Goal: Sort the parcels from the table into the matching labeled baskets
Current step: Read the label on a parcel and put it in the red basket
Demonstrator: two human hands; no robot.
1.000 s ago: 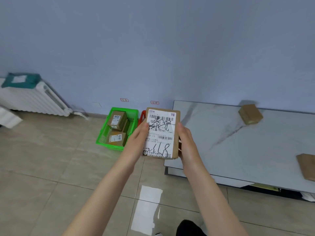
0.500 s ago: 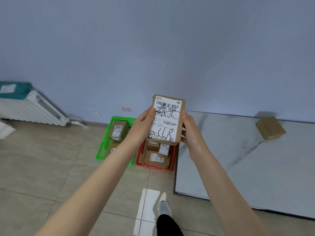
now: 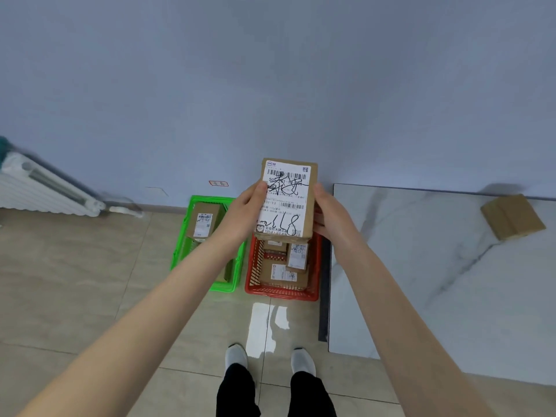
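Observation:
I hold a brown cardboard parcel (image 3: 285,198) with a white shipping label and black handwriting between both hands, label facing me. My left hand (image 3: 245,210) grips its left edge and my right hand (image 3: 329,213) its right edge. The parcel hangs above the far end of a red basket (image 3: 255,266) on the floor, which holds several labelled parcels. Left of it stands a green basket (image 3: 182,248) with a parcel (image 3: 203,222) inside; my left forearm covers part of it. One more brown parcel (image 3: 513,216) lies on the white marble table (image 3: 436,281).
A small label (image 3: 218,183) is stuck on the wall behind the green basket. A white radiator (image 3: 39,191) lines the wall at left. My feet (image 3: 267,358) stand on the tiled floor just before the baskets, beside the table's left edge.
I have stepped closer to the baskets, with both feet now in view. The parcel, held in both hands throughout, now sits over the red basket, and the table has shifted right in view.

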